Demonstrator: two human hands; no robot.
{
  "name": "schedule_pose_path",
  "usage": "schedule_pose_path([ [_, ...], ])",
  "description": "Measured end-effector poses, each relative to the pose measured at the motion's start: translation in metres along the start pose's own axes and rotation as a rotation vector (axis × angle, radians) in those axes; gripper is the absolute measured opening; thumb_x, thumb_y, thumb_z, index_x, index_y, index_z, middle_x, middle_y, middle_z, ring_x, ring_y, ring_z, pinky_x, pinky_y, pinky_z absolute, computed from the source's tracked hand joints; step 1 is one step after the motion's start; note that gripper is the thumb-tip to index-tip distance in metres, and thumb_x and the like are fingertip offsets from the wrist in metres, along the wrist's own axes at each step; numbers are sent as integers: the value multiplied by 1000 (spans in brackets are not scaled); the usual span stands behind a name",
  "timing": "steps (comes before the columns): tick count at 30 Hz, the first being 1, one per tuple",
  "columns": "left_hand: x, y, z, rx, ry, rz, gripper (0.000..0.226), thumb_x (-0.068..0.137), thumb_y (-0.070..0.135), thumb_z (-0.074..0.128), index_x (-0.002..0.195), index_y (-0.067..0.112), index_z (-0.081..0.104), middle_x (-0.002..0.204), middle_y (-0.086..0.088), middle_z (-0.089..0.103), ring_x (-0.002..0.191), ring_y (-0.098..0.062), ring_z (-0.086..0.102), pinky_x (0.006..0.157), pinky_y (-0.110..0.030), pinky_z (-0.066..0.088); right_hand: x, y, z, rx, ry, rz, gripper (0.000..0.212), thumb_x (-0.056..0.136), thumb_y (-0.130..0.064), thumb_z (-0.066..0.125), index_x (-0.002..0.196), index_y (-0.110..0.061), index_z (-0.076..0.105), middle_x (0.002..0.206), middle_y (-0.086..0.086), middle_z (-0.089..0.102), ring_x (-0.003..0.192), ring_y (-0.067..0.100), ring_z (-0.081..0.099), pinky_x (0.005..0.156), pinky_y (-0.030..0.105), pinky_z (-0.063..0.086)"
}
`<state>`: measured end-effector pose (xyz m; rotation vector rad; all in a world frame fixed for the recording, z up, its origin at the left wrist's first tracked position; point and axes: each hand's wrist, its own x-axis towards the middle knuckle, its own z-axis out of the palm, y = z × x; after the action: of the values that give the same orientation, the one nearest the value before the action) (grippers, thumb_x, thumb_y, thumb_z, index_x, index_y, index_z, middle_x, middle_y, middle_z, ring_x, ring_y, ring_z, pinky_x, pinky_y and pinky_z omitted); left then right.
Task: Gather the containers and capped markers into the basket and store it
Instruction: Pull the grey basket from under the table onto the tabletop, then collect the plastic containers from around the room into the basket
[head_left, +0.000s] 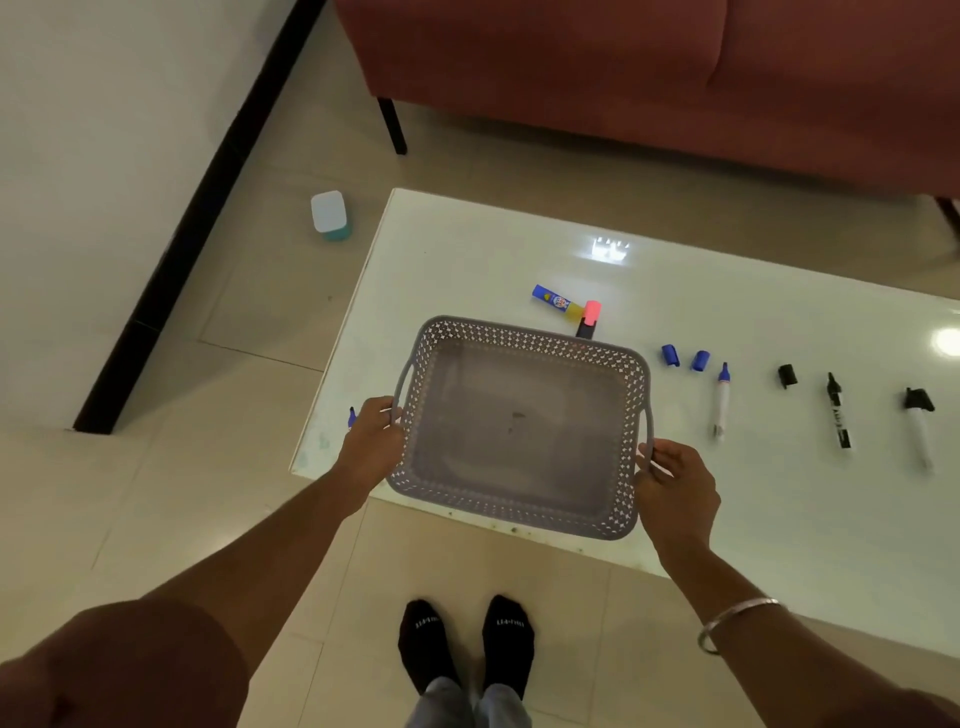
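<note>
I hold an empty grey perforated basket (519, 519) over the near edge of the white table (467, 249). My left hand (371, 441) grips its left handle and my right hand (675, 483) grips its right handle. Behind the basket lie a blue and yellow tube (556, 300) and a pink highlighter (589, 318). To the right lie two loose blue caps (670, 355) (700, 360), an uncapped blue marker (721, 400), a black cap (787, 375), an uncapped black marker (837, 410) and a white marker with a black cap (918, 421). A blue marker tip (351, 417) peeks out beside my left hand.
A white-lidded teal container (330, 215) stands on the tiled floor left of the table. A red sofa (623, 78) runs behind the table, its black leg (392, 124) near the table's far left corner. My socked feet (467, 644) stand at the table's near edge.
</note>
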<state>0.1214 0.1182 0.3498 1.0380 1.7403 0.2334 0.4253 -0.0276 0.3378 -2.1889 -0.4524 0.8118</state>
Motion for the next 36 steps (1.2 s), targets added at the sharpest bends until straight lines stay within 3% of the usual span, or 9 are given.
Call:
schedule_pose_path([
  [3,-1,-1,-4,34,0,32,36,102,9,47,134,25,51,130,-2,63,85,-6,60,73,-27,53,-6,-7,1,-54,18,13,37,91,-1,75,127,-3,65,122,11,72,101,24,69,69,-4,43],
  [5,-9,4,-10,76,30,83,42,105,12,45,146,24,46,133,1,57,81,3,55,69,-23,49,-12,-11,5,-132,48,-49,48,90,-4,78,134,-5,60,135,12,66,119,31,66,95,22,52],
  [7,-19,14,-19,150,90,153,43,106,17,46,149,24,44,134,2,54,83,-2,57,82,-26,43,-18,-22,11,-242,50,-155,49,90,-6,76,136,-9,59,139,13,61,127,34,59,101,39,48],
  [13,-43,54,-98,302,212,347,46,104,19,52,149,16,45,150,-8,49,138,-30,46,117,-41,36,-40,-116,56,-272,-70,-521,36,82,-9,70,118,-12,71,118,9,71,111,31,64,96,27,39],
  [17,-45,91,-168,405,321,431,48,102,31,51,149,19,44,151,-9,49,144,-32,40,119,-47,36,-70,-211,105,-178,-163,-650,32,79,0,69,106,-16,71,106,2,70,102,31,66,90,19,38],
  [21,-12,143,-237,455,348,500,56,103,48,44,152,23,40,158,-8,42,153,-34,28,124,-49,29,-83,-301,163,-168,-242,-723,43,85,5,70,111,-29,69,111,-15,67,107,14,63,89,32,53],
  [25,39,219,-314,437,307,543,61,103,50,46,156,20,37,165,-4,34,159,-32,14,126,-48,20,-74,-399,218,-181,-144,-756,38,87,-1,72,111,-29,70,111,-21,67,107,8,65,89,32,56],
  [30,124,311,-410,514,213,661,84,92,82,14,148,27,44,155,1,47,152,-31,34,128,-45,20,-48,-522,265,-220,-25,-679,35,87,-2,74,111,-27,70,108,-17,69,102,6,67,89,38,61],
  [36,180,454,-453,543,156,780,84,89,76,18,154,27,39,165,-2,36,160,-31,9,128,-47,18,12,-632,288,-211,90,-626,32,86,-2,76,113,-20,74,105,-7,73,92,14,70,82,35,60],
])
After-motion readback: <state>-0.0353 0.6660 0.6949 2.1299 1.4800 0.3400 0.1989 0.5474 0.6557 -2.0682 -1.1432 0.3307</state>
